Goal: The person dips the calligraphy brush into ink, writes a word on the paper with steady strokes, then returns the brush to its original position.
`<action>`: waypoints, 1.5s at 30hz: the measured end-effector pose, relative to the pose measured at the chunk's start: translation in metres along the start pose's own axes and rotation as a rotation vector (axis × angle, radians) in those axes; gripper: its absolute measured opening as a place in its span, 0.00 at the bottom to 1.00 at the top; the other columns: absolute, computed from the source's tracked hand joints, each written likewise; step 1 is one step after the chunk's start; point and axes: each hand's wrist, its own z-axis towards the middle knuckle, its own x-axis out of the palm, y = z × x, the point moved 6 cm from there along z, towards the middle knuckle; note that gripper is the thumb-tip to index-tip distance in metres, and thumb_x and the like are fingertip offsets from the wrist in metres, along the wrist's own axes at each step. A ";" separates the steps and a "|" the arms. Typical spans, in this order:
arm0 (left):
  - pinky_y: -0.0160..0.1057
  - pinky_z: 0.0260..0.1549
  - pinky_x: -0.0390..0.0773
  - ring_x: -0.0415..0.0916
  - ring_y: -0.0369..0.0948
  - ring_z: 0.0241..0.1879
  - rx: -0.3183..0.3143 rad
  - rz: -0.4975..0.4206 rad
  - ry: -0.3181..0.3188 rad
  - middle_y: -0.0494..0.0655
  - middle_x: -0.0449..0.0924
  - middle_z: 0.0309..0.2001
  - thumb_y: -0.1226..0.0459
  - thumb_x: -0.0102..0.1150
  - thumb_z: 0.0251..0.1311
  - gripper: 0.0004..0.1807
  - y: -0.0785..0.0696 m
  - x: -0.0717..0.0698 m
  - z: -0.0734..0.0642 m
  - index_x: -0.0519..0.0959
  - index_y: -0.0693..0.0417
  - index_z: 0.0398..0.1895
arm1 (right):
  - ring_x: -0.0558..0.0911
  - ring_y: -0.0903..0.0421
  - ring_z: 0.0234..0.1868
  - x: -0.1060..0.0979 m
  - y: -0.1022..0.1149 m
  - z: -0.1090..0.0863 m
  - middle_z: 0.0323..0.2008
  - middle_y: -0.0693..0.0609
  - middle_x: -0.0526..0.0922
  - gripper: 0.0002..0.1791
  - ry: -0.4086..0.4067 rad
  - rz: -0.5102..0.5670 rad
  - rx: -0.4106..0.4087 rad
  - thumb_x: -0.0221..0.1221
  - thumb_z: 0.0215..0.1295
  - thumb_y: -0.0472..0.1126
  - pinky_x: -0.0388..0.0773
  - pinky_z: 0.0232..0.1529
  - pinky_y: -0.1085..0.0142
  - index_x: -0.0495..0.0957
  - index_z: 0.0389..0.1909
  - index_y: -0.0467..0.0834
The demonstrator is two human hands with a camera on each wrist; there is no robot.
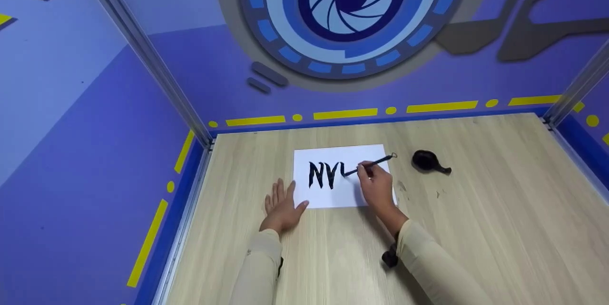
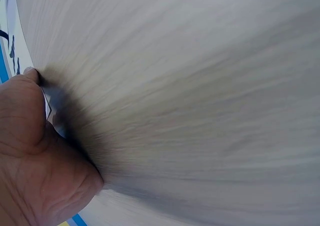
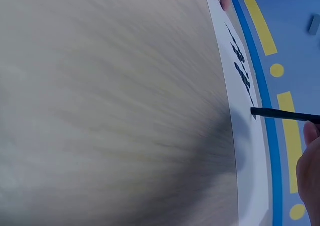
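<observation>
A white sheet of paper (image 1: 328,199) lies on the wooden table, bearing bold black brush letters (image 1: 323,175) that read "NV" and part of another stroke. My right hand (image 1: 377,186) pinches a dark writing brush (image 1: 379,160), its tip touching the paper at the unfinished stroke. In the right wrist view the brush (image 3: 285,114) meets the sheet (image 3: 245,151) near the black marks. My left hand (image 1: 283,207) lies with fingers spread at the sheet's lower left corner, thumb on its edge. The left wrist view shows the palm side of that hand (image 2: 40,151) against the table.
A small black ink dish with a handle (image 1: 425,160) sits right of the paper. Dark smudges (image 1: 403,191) mark the table between them. Blue-purple panels (image 1: 200,62) with yellow dashes stand at the back and sides. A black wrist device (image 1: 390,256) is under the right sleeve.
</observation>
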 end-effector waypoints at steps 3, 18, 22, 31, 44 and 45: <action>0.65 0.84 0.26 0.20 0.57 0.89 -0.013 0.032 0.010 0.59 0.23 0.89 0.43 0.48 0.81 0.43 -0.004 -0.003 -0.004 0.45 0.47 0.89 | 0.87 0.52 0.39 -0.002 0.001 -0.002 0.38 0.44 0.92 0.07 -0.012 0.023 0.007 0.63 0.73 0.38 0.81 0.43 0.64 0.89 0.42 0.40; 0.65 0.85 0.29 0.22 0.57 0.89 -0.025 0.070 0.001 0.58 0.24 0.89 0.40 0.47 0.81 0.44 -0.004 -0.005 -0.007 0.45 0.43 0.89 | 0.80 0.57 0.31 -0.007 0.003 -0.007 0.30 0.46 0.89 0.06 -0.041 0.023 -0.021 0.64 0.70 0.36 0.75 0.33 0.71 0.88 0.37 0.39; 0.64 0.85 0.29 0.22 0.56 0.89 -0.029 0.069 0.001 0.57 0.24 0.89 0.40 0.47 0.81 0.44 -0.004 -0.005 -0.006 0.44 0.42 0.89 | 0.80 0.57 0.30 -0.008 0.004 -0.009 0.30 0.45 0.89 0.07 -0.046 0.033 -0.032 0.64 0.71 0.36 0.75 0.33 0.71 0.89 0.38 0.37; 0.66 0.85 0.29 0.23 0.57 0.89 -0.023 0.063 0.003 0.58 0.25 0.89 0.41 0.48 0.81 0.43 -0.005 -0.005 -0.007 0.46 0.44 0.89 | 0.83 0.58 0.31 -0.006 0.007 -0.018 0.31 0.45 0.91 0.07 -0.010 0.062 -0.057 0.64 0.71 0.35 0.78 0.34 0.73 0.89 0.40 0.36; 0.66 0.85 0.29 0.23 0.57 0.89 -0.023 0.062 -0.002 0.58 0.25 0.89 0.42 0.47 0.81 0.43 -0.003 -0.003 -0.006 0.45 0.45 0.89 | 0.88 0.55 0.36 -0.013 0.009 -0.025 0.36 0.48 0.92 0.06 0.021 -0.022 -0.140 0.64 0.71 0.35 0.84 0.37 0.66 0.88 0.42 0.38; 0.66 0.85 0.29 0.23 0.57 0.89 -0.020 0.062 -0.003 0.58 0.25 0.89 0.42 0.47 0.81 0.43 -0.004 -0.003 -0.006 0.45 0.45 0.89 | 0.88 0.55 0.37 -0.014 0.010 -0.025 0.36 0.48 0.92 0.06 0.021 -0.031 -0.152 0.64 0.71 0.35 0.85 0.38 0.64 0.88 0.42 0.38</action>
